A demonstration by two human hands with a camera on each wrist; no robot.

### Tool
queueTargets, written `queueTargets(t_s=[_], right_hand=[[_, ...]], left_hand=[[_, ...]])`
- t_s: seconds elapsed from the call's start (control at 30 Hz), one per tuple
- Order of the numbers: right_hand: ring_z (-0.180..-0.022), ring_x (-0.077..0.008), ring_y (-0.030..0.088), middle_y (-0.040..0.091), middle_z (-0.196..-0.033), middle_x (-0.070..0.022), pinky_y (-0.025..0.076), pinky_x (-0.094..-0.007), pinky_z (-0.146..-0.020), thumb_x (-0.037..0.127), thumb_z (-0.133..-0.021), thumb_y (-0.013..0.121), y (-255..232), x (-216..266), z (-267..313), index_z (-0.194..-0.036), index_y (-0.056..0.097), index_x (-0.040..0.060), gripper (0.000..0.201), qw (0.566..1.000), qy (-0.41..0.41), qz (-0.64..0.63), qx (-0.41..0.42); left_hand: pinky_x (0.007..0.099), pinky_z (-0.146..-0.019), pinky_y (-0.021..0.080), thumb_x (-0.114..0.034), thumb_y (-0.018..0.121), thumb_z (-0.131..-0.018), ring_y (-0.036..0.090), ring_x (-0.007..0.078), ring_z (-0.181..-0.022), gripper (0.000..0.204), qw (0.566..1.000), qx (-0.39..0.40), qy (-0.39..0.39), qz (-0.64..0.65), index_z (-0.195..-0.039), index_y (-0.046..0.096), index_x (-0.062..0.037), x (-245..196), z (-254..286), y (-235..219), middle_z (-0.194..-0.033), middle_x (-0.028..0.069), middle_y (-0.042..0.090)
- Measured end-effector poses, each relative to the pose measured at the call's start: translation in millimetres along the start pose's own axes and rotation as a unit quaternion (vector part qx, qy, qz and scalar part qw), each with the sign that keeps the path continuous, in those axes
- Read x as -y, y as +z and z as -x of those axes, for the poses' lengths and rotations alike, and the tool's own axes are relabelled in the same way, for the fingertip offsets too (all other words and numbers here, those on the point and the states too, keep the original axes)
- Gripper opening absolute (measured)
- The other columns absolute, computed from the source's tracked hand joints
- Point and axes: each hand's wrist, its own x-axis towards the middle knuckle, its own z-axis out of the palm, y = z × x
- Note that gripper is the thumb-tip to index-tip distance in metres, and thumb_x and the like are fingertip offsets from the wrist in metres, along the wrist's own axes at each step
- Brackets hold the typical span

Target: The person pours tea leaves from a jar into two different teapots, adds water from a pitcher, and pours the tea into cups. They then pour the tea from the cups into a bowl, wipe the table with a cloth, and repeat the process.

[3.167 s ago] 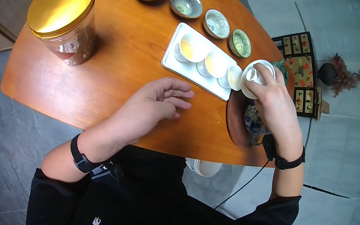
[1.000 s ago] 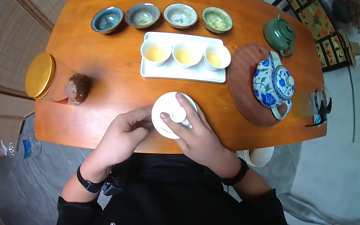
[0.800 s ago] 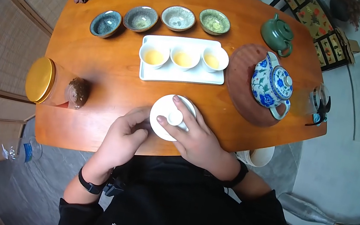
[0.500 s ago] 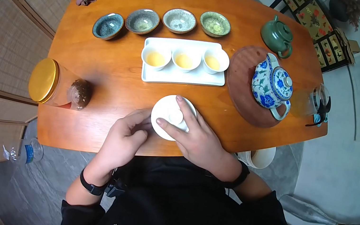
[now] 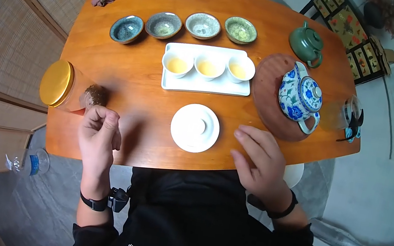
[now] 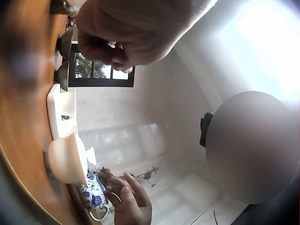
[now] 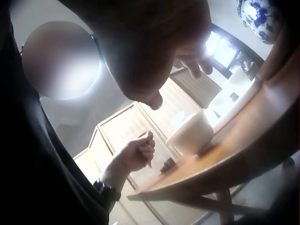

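A white lidded gaiwan (image 5: 185, 136) stands alone near the table's front edge, its knob uppermost. To its left my left hand (image 5: 101, 138) hangs in front of the jar, fingers curled with the thumb against the forefinger, and nothing shows in its grasp. To the gaiwan's right, my right hand (image 5: 264, 167) is lifted with loosely bent fingers, apart from the lid and holding nothing. In the left wrist view the gaiwan bowl (image 6: 65, 159) is seen side-on. Behind it, three white cups (image 5: 208, 68) of pale yellow tea stand on a white tray (image 5: 202, 90).
A gold-lidded clear jar (image 5: 56, 83) lies at left. Several glazed bowls (image 5: 163, 24) line the back. At right, a blue-and-white teapot (image 5: 296, 96) sits on a brown round board (image 5: 271, 78); a green teapot (image 5: 307, 42) and glass pitcher (image 5: 351, 110) stand beyond.
Both hands were around the gaiwan half a second ago, the right fingers on its lid. Now it stands released; the left hand has moved left, the right hand right.
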Motion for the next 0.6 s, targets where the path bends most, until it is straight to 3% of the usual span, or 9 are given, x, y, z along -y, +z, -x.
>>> queueTargets(t_s=[0.07,0.17,0.23,0.37,0.6], right_hand=[[-0.096,-0.031,0.064,0.06,-0.124,-0.0175,0.054,-0.0385,-0.083,0.007,-0.082,0.077,8.7,2.4,-13.3,-0.123,0.068,0.004,0.042,1.0,-0.006,-0.01,-0.021],[-0.092,-0.0315,0.061,0.06,-0.116,-0.0166,0.052,-0.04,-0.08,0.009,-0.082,0.077,29.3,12.4,-30.1,-0.123,0.067,0.0035,0.042,0.999,0.007,-0.029,0.019],[-0.095,-0.032,0.06,0.06,-0.115,-0.0163,0.052,-0.0408,-0.083,0.011,-0.083,0.076,36.4,17.8,-40.2,-0.123,0.068,0.0035,0.041,0.999,0.014,-0.019,0.037],[-0.101,-0.0328,0.058,0.059,-0.111,-0.0157,0.051,-0.0421,-0.089,0.014,-0.083,0.076,47.4,20.7,-47.8,-0.121,0.068,0.0032,0.04,0.998,0.011,-0.008,0.058],[-0.1,-0.0313,0.058,0.059,-0.107,-0.014,0.051,-0.0393,-0.088,0.006,-0.085,0.072,57.6,17.0,-48.2,-0.116,0.068,0.002,0.032,0.998,-0.029,0.0,0.059]], left_hand=[[0.0246,-0.038,0.034,-0.022,0.061,-0.105,0.038,0.0057,-0.043,0.025,0.999,0.013,0.004,0.041,-0.088,0.059,-0.0046,6.8,-0.9,-5.2,-0.066,0.0006,0.053],[0.0242,-0.043,0.043,-0.02,0.059,-0.105,0.043,0.007,-0.046,0.022,1.0,0.024,-0.016,0.006,-0.089,0.059,-0.0047,4.8,2.8,6.4,-0.067,0.0017,0.054],[0.0238,-0.053,0.05,-0.014,0.061,-0.103,0.052,0.0086,-0.054,0.013,0.999,0.026,-0.037,-0.022,-0.097,0.063,-0.0025,1.3,5.2,15.1,-0.079,0.0066,0.064],[0.0251,-0.063,0.054,-0.012,0.062,-0.102,0.06,0.0109,-0.064,0.014,0.997,0.068,-0.039,-0.001,-0.108,0.064,0.0007,2.4,7.4,19.4,-0.097,0.0134,0.07],[0.0275,-0.075,0.055,-0.009,0.064,-0.101,0.068,0.0158,-0.083,0.016,0.994,0.073,-0.066,0.047,-0.112,0.063,0.0033,-2.6,4.2,29.2,-0.106,0.0141,0.071]])
